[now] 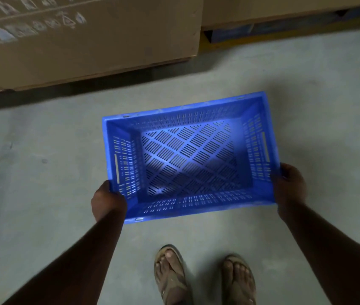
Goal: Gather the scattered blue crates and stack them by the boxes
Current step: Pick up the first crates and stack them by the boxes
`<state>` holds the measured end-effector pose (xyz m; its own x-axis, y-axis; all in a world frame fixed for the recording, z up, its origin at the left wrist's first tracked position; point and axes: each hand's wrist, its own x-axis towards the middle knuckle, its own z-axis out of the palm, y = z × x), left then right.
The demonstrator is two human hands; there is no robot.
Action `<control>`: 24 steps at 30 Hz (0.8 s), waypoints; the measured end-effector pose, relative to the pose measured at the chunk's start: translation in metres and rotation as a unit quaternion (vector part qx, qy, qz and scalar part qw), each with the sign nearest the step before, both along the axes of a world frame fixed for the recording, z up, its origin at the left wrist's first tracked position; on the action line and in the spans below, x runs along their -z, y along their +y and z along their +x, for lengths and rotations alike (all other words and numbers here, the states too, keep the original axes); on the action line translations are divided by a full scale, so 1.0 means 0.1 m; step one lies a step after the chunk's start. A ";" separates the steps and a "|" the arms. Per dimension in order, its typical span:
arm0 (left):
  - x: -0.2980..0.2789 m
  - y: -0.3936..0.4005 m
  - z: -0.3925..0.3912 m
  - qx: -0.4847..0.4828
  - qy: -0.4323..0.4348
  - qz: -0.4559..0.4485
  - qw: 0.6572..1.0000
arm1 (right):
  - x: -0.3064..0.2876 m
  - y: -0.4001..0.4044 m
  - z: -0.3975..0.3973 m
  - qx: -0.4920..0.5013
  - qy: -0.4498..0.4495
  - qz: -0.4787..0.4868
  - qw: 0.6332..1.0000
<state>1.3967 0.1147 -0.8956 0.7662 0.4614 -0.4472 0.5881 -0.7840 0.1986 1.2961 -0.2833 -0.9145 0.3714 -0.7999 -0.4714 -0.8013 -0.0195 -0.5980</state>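
An empty blue crate (187,157) with slotted walls and floor hangs level above the concrete floor in the middle of the head view. My left hand (106,200) grips its near left corner. My right hand (289,186) grips its near right corner. A large brown cardboard box (86,40) stands just beyond the crate at the upper left. A second cardboard box (284,7) sits at the upper right.
Grey concrete floor (31,172) spreads around the crate. My two feet in sandals (203,276) stand just behind it. A dark gap with blue shapes (236,33) shows under the right box, which seems to rest on a pallet.
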 end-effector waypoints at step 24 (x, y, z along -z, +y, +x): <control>-2.42 -0.59 -0.73 0.061 -0.087 -0.410 0.906 | -3.10 1.22 -0.78 -0.192 -0.206 -0.063 0.958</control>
